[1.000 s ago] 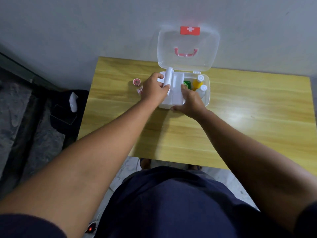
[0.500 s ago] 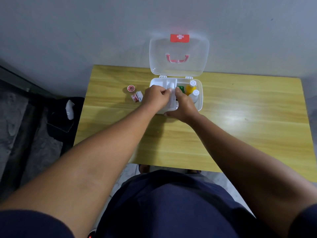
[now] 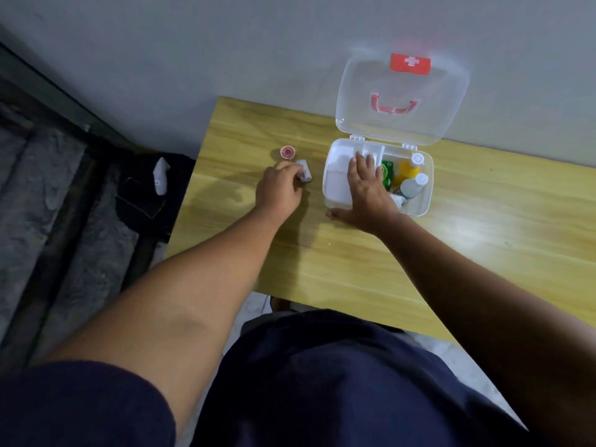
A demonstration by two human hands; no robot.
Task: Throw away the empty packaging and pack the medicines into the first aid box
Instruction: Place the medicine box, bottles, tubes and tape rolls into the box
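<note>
- a small white packet (image 3: 304, 171) is clamped by the left hand (image 3: 280, 188) fingers, centre frame, on the desk (image 3: 483, 240).
- the right hand (image 3: 366, 188), fingers spread apart, is laid flat on the open first aid box (image 3: 425, 201).

Pretty dim overall, soft glare on the table (image 3: 483, 233) to my right, my hands cast faint shadows, everything slightly blurry, edges warped fisheye-style.
</note>
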